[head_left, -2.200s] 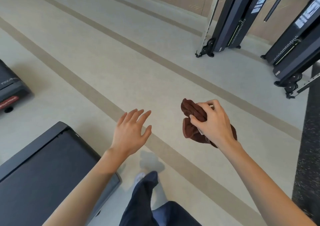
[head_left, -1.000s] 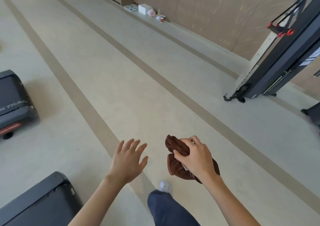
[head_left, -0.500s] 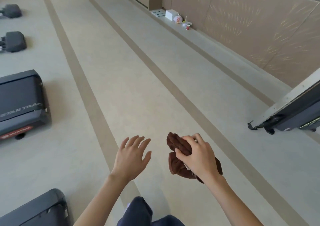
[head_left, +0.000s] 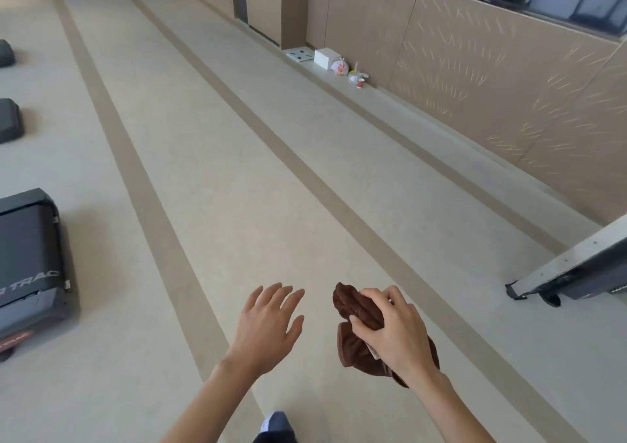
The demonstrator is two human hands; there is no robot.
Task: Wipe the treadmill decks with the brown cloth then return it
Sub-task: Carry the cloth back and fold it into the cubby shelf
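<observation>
Above beige floor (head_left: 258,178), right hand (head_left: 393,334) gripping brown cloth (head_left: 349,307), left hand (head_left: 268,330) spread

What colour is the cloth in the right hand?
Dark brown cloth, gripped by the right hand; head view.

Soft, plush brown cloth (head_left: 353,310); matt smooth floor (head_left: 237,171); dark matt treadmill deck (head_left: 27,239).

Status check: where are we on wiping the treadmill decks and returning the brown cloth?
Done: cannot confirm; nothing here shows whether the dark grey treadmill deck at the left edge has been wiped. In hand: the right hand grips the bunched brown cloth above the beige floor, away from any deck; the left hand is open and empty. Left: returning the cloth, not yet done.
</observation>
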